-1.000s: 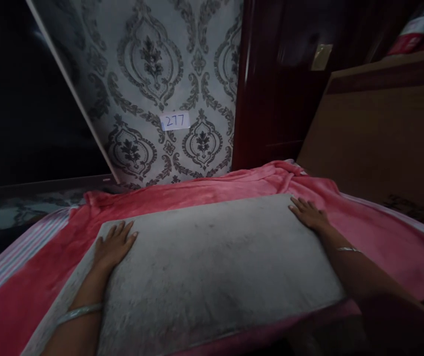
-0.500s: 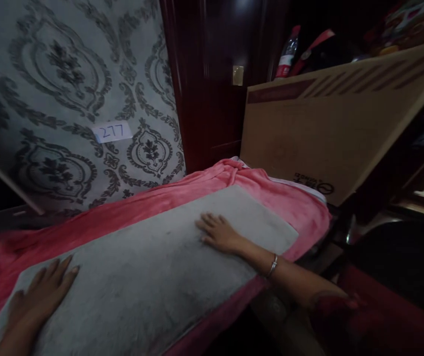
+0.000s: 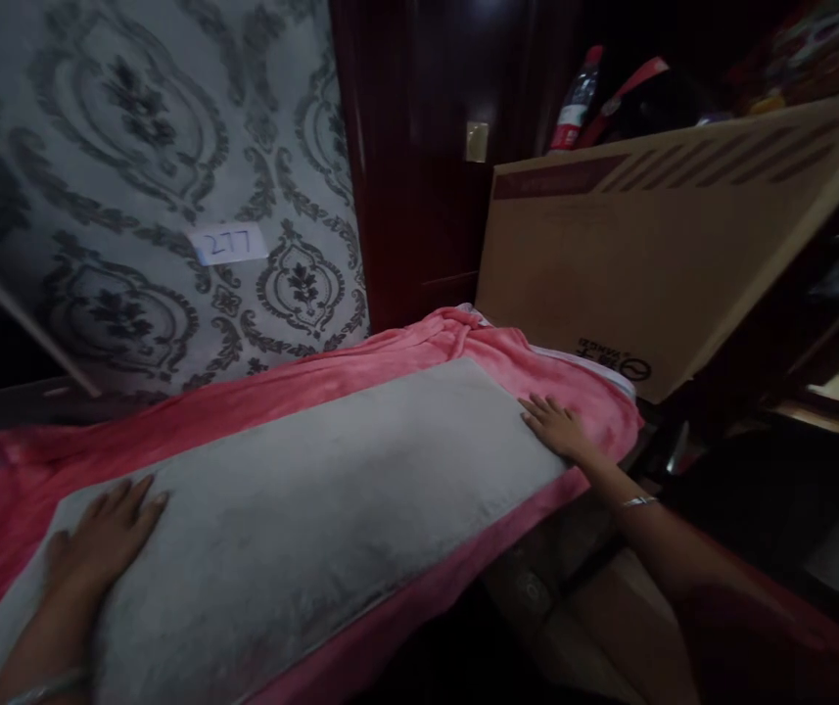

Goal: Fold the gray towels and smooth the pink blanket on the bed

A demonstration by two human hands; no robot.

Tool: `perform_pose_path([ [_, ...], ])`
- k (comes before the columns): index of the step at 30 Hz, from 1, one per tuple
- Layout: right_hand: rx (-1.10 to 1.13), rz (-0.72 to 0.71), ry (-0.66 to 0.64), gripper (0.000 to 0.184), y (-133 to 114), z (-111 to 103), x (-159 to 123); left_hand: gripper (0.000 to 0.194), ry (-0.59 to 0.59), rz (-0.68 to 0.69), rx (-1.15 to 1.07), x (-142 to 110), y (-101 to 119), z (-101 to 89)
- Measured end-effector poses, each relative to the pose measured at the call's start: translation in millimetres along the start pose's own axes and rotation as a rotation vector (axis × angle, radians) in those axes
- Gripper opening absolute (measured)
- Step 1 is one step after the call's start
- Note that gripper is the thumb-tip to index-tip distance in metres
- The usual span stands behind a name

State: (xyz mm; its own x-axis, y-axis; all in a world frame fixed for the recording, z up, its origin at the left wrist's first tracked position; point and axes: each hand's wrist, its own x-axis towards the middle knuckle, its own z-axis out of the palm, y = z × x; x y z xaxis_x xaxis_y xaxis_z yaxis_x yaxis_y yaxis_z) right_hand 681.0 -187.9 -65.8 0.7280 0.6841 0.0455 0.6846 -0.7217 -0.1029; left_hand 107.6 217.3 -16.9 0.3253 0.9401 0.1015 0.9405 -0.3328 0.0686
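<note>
A long grey fabric piece [image 3: 302, 490], flat and rectangular with a soft-looking surface, lies over a pink plush cloth [image 3: 243, 411]. My left hand [image 3: 107, 539] rests flat on its left end, fingers spread. At the opposite end, my right hand [image 3: 555, 428] lies palm down on the right edge, its fingertips near the border with the pink cloth. Both hands are open and neither grips anything. The pink cloth shows along the back, right and front sides of the grey piece, wrinkled at the back left.
A large cardboard box [image 3: 610, 264] stands behind on the right, with a red-capped bottle [image 3: 577, 103] above its rim. Patterned wallpaper [image 3: 132, 176] with a paper marked 277 [image 3: 232, 243] and a dark red wooden panel [image 3: 411, 196] are at the back. A dark seat-like shape [image 3: 757, 490] is at right.
My right hand has moved right, from the middle of the grey piece to its right edge. My left hand stays on the left end. The view has shifted slightly.
</note>
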Motion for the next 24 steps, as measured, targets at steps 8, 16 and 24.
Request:
perform_pose_path([
  [8,0.039,-0.08,0.141,0.068,-51.1,7.3,21.6,0.059,0.061,-0.026,0.03,-30.6,22.4,-8.8],
  [16,0.162,-0.846,-0.054,0.064,-334.9,-7.6,-39.8,0.05,0.022,-0.08,-0.091,-33.2,-15.7,-16.4],
  [24,0.288,-1.11,-0.192,0.06,-538.2,-28.4,-120.4,0.054,-0.002,-0.066,-0.095,-56.2,-44.0,-2.3],
])
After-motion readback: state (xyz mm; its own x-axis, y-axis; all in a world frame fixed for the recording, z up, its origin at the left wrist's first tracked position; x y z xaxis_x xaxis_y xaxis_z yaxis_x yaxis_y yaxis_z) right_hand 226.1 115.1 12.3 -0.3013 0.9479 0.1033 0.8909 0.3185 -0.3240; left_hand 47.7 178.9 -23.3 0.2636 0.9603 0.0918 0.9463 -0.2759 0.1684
